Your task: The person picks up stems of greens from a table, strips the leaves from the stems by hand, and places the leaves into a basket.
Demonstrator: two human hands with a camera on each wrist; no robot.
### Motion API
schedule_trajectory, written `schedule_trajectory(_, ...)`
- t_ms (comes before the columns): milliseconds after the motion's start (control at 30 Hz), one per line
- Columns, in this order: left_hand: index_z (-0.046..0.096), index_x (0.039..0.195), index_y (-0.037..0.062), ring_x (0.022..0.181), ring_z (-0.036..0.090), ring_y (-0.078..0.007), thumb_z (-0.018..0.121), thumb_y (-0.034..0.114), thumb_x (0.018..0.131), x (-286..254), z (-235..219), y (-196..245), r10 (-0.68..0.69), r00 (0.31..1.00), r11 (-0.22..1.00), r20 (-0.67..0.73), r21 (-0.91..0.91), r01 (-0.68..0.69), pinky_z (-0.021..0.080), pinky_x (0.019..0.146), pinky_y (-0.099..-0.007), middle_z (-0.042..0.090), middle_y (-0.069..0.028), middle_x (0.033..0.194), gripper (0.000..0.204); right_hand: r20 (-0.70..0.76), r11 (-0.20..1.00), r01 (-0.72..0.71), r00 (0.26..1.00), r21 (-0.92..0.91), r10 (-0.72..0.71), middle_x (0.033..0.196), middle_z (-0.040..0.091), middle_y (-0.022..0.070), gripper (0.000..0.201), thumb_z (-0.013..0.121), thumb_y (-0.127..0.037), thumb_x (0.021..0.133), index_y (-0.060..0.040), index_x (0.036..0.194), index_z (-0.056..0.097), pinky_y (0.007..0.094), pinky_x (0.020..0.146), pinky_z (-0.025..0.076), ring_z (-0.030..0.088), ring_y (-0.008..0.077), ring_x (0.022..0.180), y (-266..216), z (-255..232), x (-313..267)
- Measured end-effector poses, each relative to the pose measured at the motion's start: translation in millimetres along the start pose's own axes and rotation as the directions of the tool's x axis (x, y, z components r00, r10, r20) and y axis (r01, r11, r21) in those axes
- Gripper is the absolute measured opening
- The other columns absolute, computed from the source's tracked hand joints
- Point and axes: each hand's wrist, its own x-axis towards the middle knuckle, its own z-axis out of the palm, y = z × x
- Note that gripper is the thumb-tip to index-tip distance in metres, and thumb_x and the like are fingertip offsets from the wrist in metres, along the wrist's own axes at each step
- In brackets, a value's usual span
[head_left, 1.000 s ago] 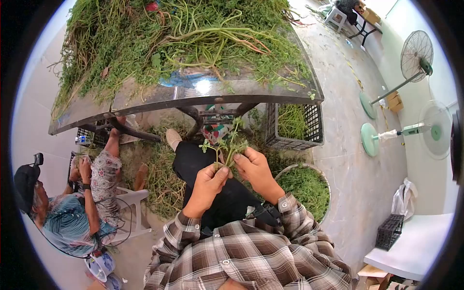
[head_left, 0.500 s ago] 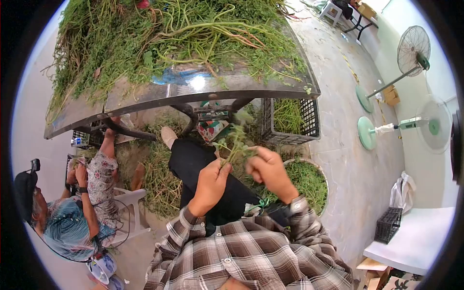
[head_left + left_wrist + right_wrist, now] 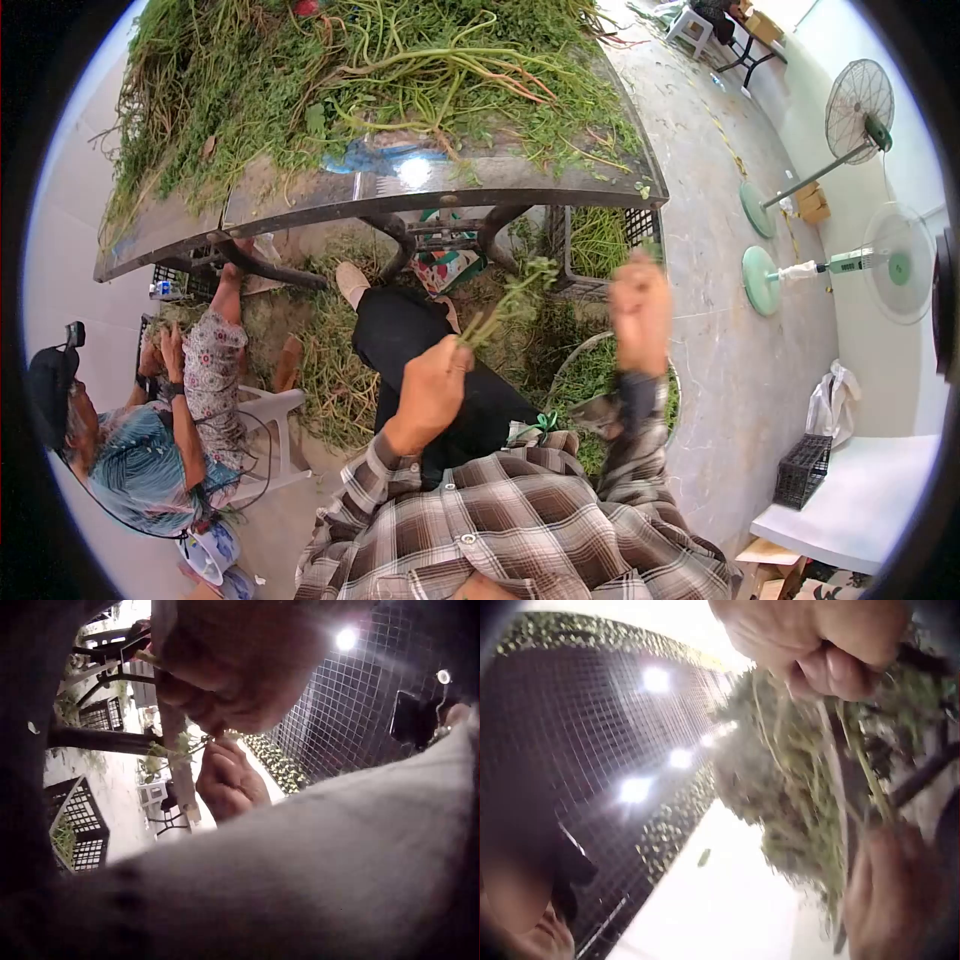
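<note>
My left hand [image 3: 432, 390] grips a small bunch of leafy green stems [image 3: 515, 305] in front of my lap, thumb uppermost, with the leafy ends pointing up and right. Well to the right, my motion-blurred right hand [image 3: 640, 310] is raised near the front of the black crate [image 3: 655, 235], fingers curled. A faint greenish sprig [image 3: 649, 249] shows at its fingertips. In the right wrist view, curled fingers of the right hand [image 3: 810, 645] fill the top, while the left hand [image 3: 896, 892] holds a stem below. Most of the bunch's lower ends are hidden by the left hand.
Piled greens [image 3: 270, 120] cover most of the table [image 3: 290, 208] ahead. A round basket of cut greens [image 3: 585, 375] sits at my right on the floor. Loose stems [image 3: 340, 390] litter the floor at left, near a seated person [image 3: 150, 450]. Two fans [image 3: 760, 280] stand farther right.
Both hands were together at the bunch. My right hand has since come away and swung up and right. The left hand keeps its grip, and the bunch now leans more to the right.
</note>
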Motion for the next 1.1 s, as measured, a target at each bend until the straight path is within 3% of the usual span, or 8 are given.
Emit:
schedule_trajectory(33, 0.05, 0.08, 0.0008, 0.058, 0.051, -0.0313, 0.046, 0.02, 0.094, -0.6, -5.6, -3.0, -0.054, 0.998, 0.996, -0.038, -0.079, 0.051, 0.04, 0.056, -0.0374, 0.048, -0.0157, 0.065, 0.025, -0.032, 0.946, 0.227, 0.97, -0.233, -0.241, 0.064, 0.039, -0.005, 0.005, 0.044, -0.005, 0.092, -0.0036, 0.093, 0.048, 0.0167, 0.035, 0.027, 0.029, 0.002, 0.045, -17.4, 2.8, -0.8)
schedule_trajectory(100, 0.05, 0.078, 0.0008, 0.054, 0.045, -0.0199, 0.044, 0.023, 0.096, 1.3, -10.1, -2.5, -0.072, 0.996, 0.986, -0.053, -0.154, 0.063, 0.037, 0.053, -0.0322, 0.045, -0.0087, 0.062, 0.03, -0.016, 0.931, 0.22, 0.972, -0.29, -0.234, 0.063, 0.04, -0.0043, 0.005, 0.047, -0.006, 0.091, -0.0033, 0.095, 0.049, 0.0178, 0.036, 0.028, 0.03, 0.0025, 0.044, -28.9, -0.1, -4.7)
schedule_trajectory(233, 0.047, 0.075, 0.0031, 0.058, 0.035, -0.0073, 0.041, 0.026, 0.098, 8.7, -7.8, 1.4, -0.18, 0.981, 0.917, -0.071, -0.372, 0.142, 0.032, 0.053, -0.0236, 0.04, 0.0014, 0.064, 0.033, -0.016, 0.722, -0.193, 0.97, -0.665, 0.244, 0.063, 0.044, -0.0016, 0.01, 0.051, -0.015, 0.09, -0.0054, 0.088, 0.051, 0.0206, 0.038, 0.025, 0.033, 0.0045, 0.044, 11.7, 5.8, -40.4)
schedule_trajectory(367, 0.048, 0.076, 0.0027, 0.059, 0.036, -0.0071, 0.041, 0.027, 0.098, 6.4, -5.5, 9.9, -0.231, 0.973, 0.883, 0.027, -0.415, 0.221, 0.031, 0.053, -0.0239, 0.04, 0.0014, 0.064, 0.034, 0.049, 0.724, -0.474, 0.82, -0.501, 0.571, 0.061, 0.042, -0.0024, 0.021, 0.048, -0.022, 0.095, -0.0021, 0.091, 0.054, 0.0187, 0.04, 0.027, 0.033, 0.0038, 0.048, 62.6, 7.6, -52.0)
schedule_trajectory(767, 0.047, 0.075, 0.0017, 0.06, 0.037, -0.009, 0.042, 0.027, 0.098, 1.1, -4.4, 9.3, -0.166, 0.98, 0.912, 0.111, -0.361, 0.196, 0.033, 0.055, -0.0248, 0.041, -0.0011, 0.064, 0.035, 0.113, 0.847, -0.431, 0.868, -0.311, 0.483, 0.064, 0.046, -0.0004, 0.014, 0.052, -0.016, 0.092, -0.0028, 0.096, 0.05, 0.0178, 0.04, 0.029, 0.036, 0.0037, 0.047, 81.9, 22.2, -31.4)
schedule_trajectory(900, 0.046, 0.074, 0.0017, 0.061, 0.037, -0.0101, 0.042, 0.027, 0.097, -4.8, -8.0, 4.8, -0.142, 0.978, 0.927, 0.152, -0.327, 0.186, 0.034, 0.056, -0.0257, 0.041, -0.0019, 0.064, 0.035, -0.036, 0.906, -0.324, 0.938, 0.271, 0.346, 0.064, 0.043, -0.0023, 0.009, 0.051, -0.01, 0.09, -0.0016, 0.094, 0.049, 0.0179, 0.037, 0.026, 0.035, 0.0027, 0.048, 28.9, 12.5, -4.9)
schedule_trajectory(967, 0.046, 0.074, 0.0018, 0.061, 0.038, -0.0105, 0.043, 0.028, 0.097, -8.7, -13.0, -0.6, -0.166, 0.975, 0.914, 0.149, -0.349, 0.209, 0.034, 0.057, -0.026, 0.041, -0.002, 0.064, 0.035, 0.003, 0.996, 0.09, 0.996, -0.016, -0.09, 0.065, 0.04, -0.003, 0.007, 0.048, -0.008, 0.09, -0.0014, 0.093, 0.048, 0.0186, 0.037, 0.025, 0.035, 0.0023, 0.048, -11.8, -19.8, 14.3)
schedule_trajectory(1100, 0.046, 0.073, 0.0022, 0.06, 0.037, -0.0105, 0.043, 0.027, 0.097, -6.1, -16.2, -0.6, -0.254, 0.957, 0.886, 0.144, -0.363, 0.29, 0.033, 0.057, -0.0256, 0.04, -0.0017, 0.064, 0.035, -0.126, 0.686, 0.038, 0.974, -0.727, -0.188, 0.061, 0.044, -0.0018, 0.007, 0.053, -0.013, 0.088, -0.0063, 0.085, 0.052, 0.0215, 0.04, 0.029, 0.04, 0.0068, 0.049, -59.9, -57.4, -16.7)
